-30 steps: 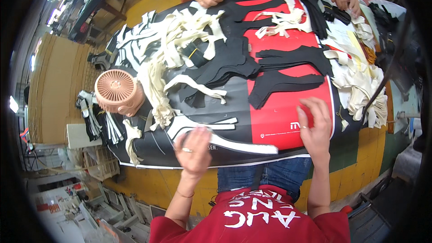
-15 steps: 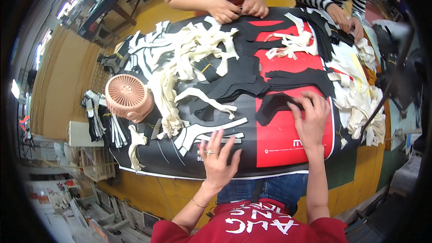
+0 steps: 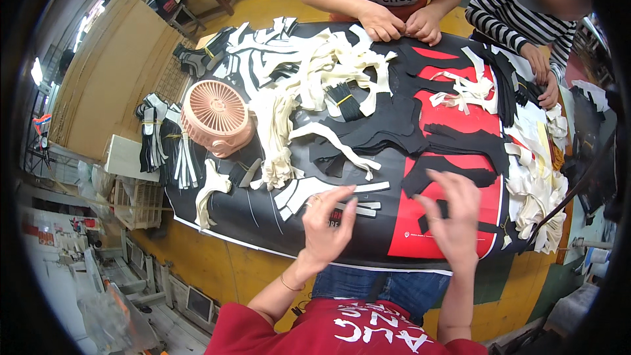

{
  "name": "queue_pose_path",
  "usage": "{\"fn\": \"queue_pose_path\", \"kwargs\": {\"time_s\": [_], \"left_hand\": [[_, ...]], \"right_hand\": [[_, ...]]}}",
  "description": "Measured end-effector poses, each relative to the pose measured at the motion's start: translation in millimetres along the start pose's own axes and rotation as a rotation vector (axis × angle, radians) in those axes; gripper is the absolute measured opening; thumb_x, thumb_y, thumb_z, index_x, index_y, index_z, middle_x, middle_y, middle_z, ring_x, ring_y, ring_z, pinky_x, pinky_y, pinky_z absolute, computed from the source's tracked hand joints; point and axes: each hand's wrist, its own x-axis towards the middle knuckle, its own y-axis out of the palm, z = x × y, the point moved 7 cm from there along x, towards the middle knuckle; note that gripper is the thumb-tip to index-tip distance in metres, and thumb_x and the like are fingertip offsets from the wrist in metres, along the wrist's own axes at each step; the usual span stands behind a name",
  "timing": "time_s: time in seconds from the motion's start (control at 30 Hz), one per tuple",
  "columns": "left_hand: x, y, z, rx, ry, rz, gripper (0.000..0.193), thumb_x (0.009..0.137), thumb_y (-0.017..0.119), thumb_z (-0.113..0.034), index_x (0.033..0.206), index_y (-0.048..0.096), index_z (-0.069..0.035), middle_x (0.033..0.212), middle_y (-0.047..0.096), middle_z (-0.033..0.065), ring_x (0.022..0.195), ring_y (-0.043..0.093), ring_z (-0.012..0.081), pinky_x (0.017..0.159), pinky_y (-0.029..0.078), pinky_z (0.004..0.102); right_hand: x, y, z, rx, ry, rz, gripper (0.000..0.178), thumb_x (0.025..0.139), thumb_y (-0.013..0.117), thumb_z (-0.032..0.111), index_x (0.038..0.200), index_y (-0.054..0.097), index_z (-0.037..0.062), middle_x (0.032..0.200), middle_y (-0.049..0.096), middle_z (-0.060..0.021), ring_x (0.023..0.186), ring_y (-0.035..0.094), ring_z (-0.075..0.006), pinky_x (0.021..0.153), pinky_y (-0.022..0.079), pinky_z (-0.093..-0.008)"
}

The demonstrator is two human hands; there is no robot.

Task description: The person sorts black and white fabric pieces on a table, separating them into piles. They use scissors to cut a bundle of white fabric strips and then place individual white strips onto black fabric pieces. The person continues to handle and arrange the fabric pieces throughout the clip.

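My left hand [image 3: 327, 229] hovers over the near middle of the table, thumb and fingers apart, with nothing visible in it. White fabric pieces with dark edges [image 3: 294, 196] lie just beyond and partly beneath it. On the red part of the table cover, my slightly blurred right hand [image 3: 455, 217] is raised with thumb and fingers spread. Partly hidden behind that hand is a narrow black strip [image 3: 485, 227]. A stack of black cut fabric pieces [image 3: 453, 175] lies just beyond its fingertips.
A pink fan [image 3: 217, 117] stands at the left beside heaped cream fabric strips [image 3: 276, 138]. More black pieces [image 3: 381, 133] lie mid-table, with white fabric [image 3: 536, 187] at the right. Across the table are a person in orange [image 3: 394, 0] and one in striped sleeves [image 3: 503, 10].
The view has shifted, with the table's contents lower and further right. My right hand has come back from the black stack, and a black strip now shows beneath it. My left fingers are more bent.
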Motion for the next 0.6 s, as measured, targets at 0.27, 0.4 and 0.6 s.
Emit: {"fn": "queue_pose_path", "kwargs": {"time_s": [0.27,0.4,0.6], "left_hand": [[-7,9,7,-0.106,-0.217,0.065,0.024,0.086,0.07,-0.003,0.11,0.068,-0.001,0.096,0.069,0.0139,0.082,0.068,0.0243,0.073,0.053,0.0319],[6,20,32,-0.407,-0.439,0.02,0.026,0.095,0.063,-0.006,0.119,0.062,0.002,0.097,0.067,0.0065,0.081,0.062,0.0108,0.069,0.049,0.0228],[6,46,53,-1.03,-0.841,0.253,0.048,0.104,0.048,-0.039,0.134,0.045,-0.001,0.122,0.059,0.0152,0.1,0.063,0.0184,0.077,0.052,0.0299]], "right_hand": [[54,75,42,0.013,-0.232,0.025,0.014,0.084,0.07,0.013,0.097,0.068,0.0081,0.094,0.062,-0.0029,0.092,0.059,-0.0218,0.084,0.041,-0.0378],[48,63,40,0.31,-0.125,0.109,0.008,0.087,0.066,0.007,0.094,0.065,0.004,0.094,0.065,-0.0061,0.091,0.062,-0.0246,0.081,0.042,-0.0372],[34,21,48,0.229,-0.201,0.106,0.012,0.083,0.069,0.006,0.095,0.066,0.0053,0.098,0.065,-0.0074,0.091,0.062,-0.0266,0.079,0.044,-0.0375]]}}
